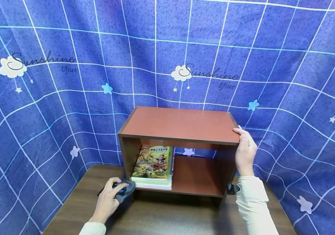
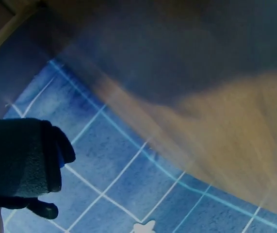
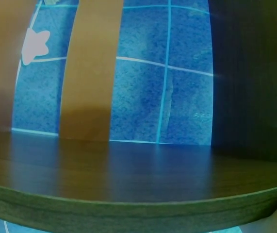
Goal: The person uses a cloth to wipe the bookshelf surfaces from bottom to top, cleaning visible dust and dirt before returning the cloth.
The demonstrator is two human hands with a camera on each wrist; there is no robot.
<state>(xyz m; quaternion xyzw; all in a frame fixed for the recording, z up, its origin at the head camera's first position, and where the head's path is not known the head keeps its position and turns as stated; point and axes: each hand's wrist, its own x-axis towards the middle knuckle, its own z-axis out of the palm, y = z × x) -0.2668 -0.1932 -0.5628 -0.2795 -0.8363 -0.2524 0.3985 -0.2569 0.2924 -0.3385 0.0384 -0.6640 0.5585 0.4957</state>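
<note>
A small brown bookshelf (image 1: 179, 125) with a reddish top stands on a wooden table. My right hand (image 1: 246, 151) grips its upper right edge, fingers lying over the top corner and palm along the side board. In the right wrist view, that board (image 3: 138, 174) fills the lower part. Beside the shelf's lower left corner, my left hand (image 1: 108, 197) holds a bunched dark grey cloth (image 1: 126, 192), which reaches the front of the left side board. The cloth (image 2: 14, 158) shows black edges in the left wrist view.
Several books (image 1: 152, 163) lie stacked flat in the left part of the shelf, an illustrated cover on top. The wooden table (image 1: 167, 215) extends in front. Blue gridded curtain (image 1: 167, 65) hangs behind and at both sides.
</note>
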